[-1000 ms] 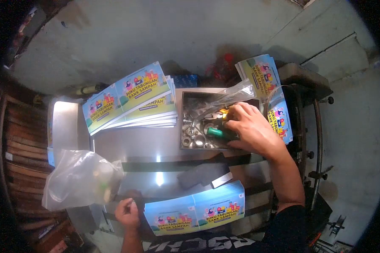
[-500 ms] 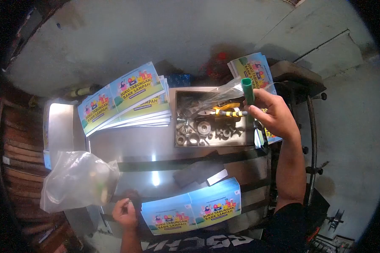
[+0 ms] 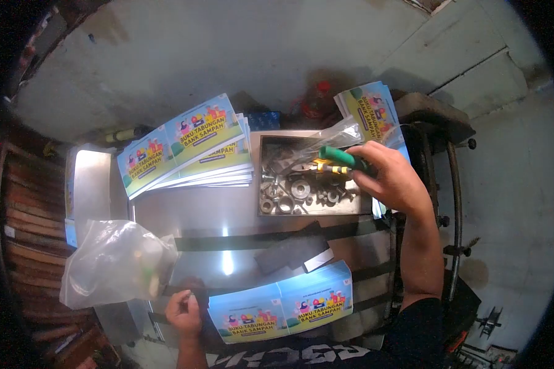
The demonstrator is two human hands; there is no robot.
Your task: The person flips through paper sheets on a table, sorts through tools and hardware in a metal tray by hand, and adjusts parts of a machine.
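My right hand grips a green-handled tool above the right side of a metal box. In the box lie metal washers and nuts, yellow-and-black pliers and a clear plastic bag. My left hand is low at the left, its fingers curled, beside a stack of printed booklets; whether it holds anything is too small to tell.
More booklets are fanned out left of the box, and another pile stands behind it. A cloudy plastic bag hangs at the left edge. A black block lies near the stack. Metal rods stand right.
My right hand has lifted the green-handled tool out of the box, then tilted it so that its green end points left over the box. My left hand has hardly moved.
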